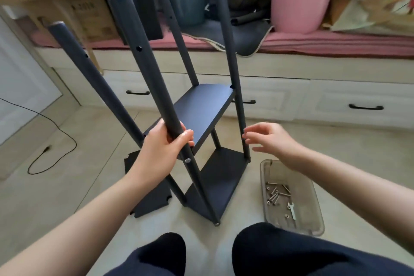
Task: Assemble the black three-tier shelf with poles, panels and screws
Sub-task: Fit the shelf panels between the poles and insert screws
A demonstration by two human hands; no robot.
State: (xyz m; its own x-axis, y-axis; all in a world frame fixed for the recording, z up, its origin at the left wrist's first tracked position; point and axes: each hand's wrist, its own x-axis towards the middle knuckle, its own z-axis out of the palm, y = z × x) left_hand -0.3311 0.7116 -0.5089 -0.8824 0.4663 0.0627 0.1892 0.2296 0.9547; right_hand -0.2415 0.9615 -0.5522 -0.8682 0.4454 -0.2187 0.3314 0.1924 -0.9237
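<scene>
A black shelf frame stands on the floor in front of my knees, with a lower panel [220, 180] and a middle panel [201, 111] fixed between several upright poles. My left hand [161, 152] grips the near front pole [143, 67] just above a silver screw [187, 160]. My right hand [268, 141] hovers open beside the right pole [233, 69], fingertips close to it and holding nothing. A loose black panel [145, 188] lies flat on the floor to the left of the frame.
A clear plastic tray [313, 215] with several screws, nuts and a small wrench [292, 209] sits on the floor at my right. A window seat with drawers [336, 101], cushions and cardboard boxes runs behind. A black cable [56, 141] loops on the left floor.
</scene>
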